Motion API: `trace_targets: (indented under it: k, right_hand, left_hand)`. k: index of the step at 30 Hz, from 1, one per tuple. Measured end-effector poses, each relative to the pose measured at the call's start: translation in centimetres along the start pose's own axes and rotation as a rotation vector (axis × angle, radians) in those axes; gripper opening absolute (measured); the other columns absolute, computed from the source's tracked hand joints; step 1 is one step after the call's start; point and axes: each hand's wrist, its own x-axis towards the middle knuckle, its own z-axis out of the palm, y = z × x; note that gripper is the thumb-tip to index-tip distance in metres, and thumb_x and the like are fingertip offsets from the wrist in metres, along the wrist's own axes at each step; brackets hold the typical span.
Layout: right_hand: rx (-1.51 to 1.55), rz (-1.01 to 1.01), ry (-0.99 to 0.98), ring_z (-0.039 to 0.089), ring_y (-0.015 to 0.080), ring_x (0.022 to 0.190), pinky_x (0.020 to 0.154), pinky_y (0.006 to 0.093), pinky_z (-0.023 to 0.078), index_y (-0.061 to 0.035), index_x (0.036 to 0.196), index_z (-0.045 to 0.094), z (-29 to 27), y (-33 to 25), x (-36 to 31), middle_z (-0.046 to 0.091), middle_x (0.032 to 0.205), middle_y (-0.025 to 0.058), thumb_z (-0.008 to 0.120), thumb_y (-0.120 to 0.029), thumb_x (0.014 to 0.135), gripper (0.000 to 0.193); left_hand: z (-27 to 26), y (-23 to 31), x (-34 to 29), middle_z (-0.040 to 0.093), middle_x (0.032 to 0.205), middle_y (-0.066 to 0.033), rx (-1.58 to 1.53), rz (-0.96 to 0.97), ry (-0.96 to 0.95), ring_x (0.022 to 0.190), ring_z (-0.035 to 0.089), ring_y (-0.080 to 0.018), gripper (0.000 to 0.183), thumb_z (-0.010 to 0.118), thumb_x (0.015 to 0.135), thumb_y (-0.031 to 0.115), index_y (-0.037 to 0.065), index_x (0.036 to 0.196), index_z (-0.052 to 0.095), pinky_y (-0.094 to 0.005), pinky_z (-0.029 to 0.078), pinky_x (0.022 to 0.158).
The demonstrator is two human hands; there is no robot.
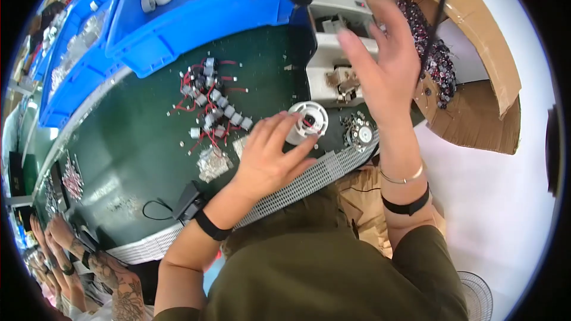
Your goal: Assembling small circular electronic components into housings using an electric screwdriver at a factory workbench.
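The left hand (270, 154) steadied the round white plastic housing (308, 120) on the dark green surface (143, 142); the right hand (383, 59), fingers spread and holding nothing, reached toward the far cardboard box of small dark parts (437, 59), apparently fetching 1 part.

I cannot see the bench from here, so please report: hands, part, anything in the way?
Left hand resting on white round part, fingers spread. Right hand open, raised over cardboard box. Small wired motors lie left of the part.
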Motion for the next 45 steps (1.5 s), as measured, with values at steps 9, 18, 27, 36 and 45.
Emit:
trace_targets:
  k: [9, 18, 27, 36, 45]
  right_hand:
    - [0.955, 0.496, -0.291, 0.056, 0.0169, 0.093, 0.082, 0.0321, 0.045, 0.0042, 0.127, 0.041, 4.3, -3.6, 11.7, 0.058, 0.104, 0.0112, 0.069, -0.021, 0.083, 0.058]
    - [1.139, 0.318, -0.357, 0.055, 0.0156, 0.066, 0.061, 0.0285, 0.047, 0.0038, 0.106, 0.049, 0.8, -2.8, 10.1, 0.054, 0.081, 0.0063, 0.07, -0.007, 0.076, 0.038]
    - [0.801, 0.333, 0.026, 0.057, 0.0203, 0.064, 0.061, 0.0321, 0.047, 0.005, 0.108, 0.049, -4.8, 3.5, 0.4, 0.058, 0.075, 0.0107, 0.062, -0.002, 0.078, 0.032]
    - [0.903, 0.266, 0.037, 0.055, 0.024, 0.059, 0.059, 0.036, 0.047, 0.0035, 0.079, 0.056, -3.6, 4.9, -0.8, 0.056, 0.068, 0.0115, 0.059, -0.001, 0.079, 0.006]
    - [0.889, 0.298, 0.048, 0.056, 0.0243, 0.059, 0.059, 0.0363, 0.047, 0.0041, 0.077, 0.056, -3.0, 4.4, -1.3, 0.056, 0.068, 0.0117, 0.058, 0.001, 0.079, 0.005]
  left_hand:
    - [1.5, -0.5, 1.0, 0.051, 0.12, -0.0208, -0.082, -0.043, 0.017, 0.097, 0.057, -0.0359, 0.042, 0.075, 0.069, 0.013, 0.006, 0.108, 0.059, -0.0419, 0.049, 0.082]
    - [1.3, -0.9, 1.4, 0.055, 0.116, -0.0222, -0.135, -0.081, 0.007, 0.097, 0.059, -0.0355, 0.036, 0.076, 0.068, 0.013, 0.004, 0.101, 0.064, -0.0394, 0.051, 0.08]
    - [1.3, -1.1, 1.7, 0.055, 0.115, -0.022, -0.134, -0.082, -0.008, 0.1, 0.058, -0.0359, 0.039, 0.077, 0.065, 0.008, 0.003, 0.101, 0.064, -0.0385, 0.051, 0.081]
    - [1.6, -1.1, 1.2, 0.054, 0.118, -0.022, -0.147, -0.089, -0.006, 0.1, 0.058, -0.0355, 0.04, 0.078, 0.064, 0.009, 0.004, 0.101, 0.064, -0.0388, 0.051, 0.081]
    - [1.6, -1.3, 1.3, 0.055, 0.116, -0.0219, -0.154, -0.092, 0.0, 0.099, 0.058, -0.0354, 0.039, 0.078, 0.063, 0.009, 0.004, 0.099, 0.065, -0.0393, 0.051, 0.081]
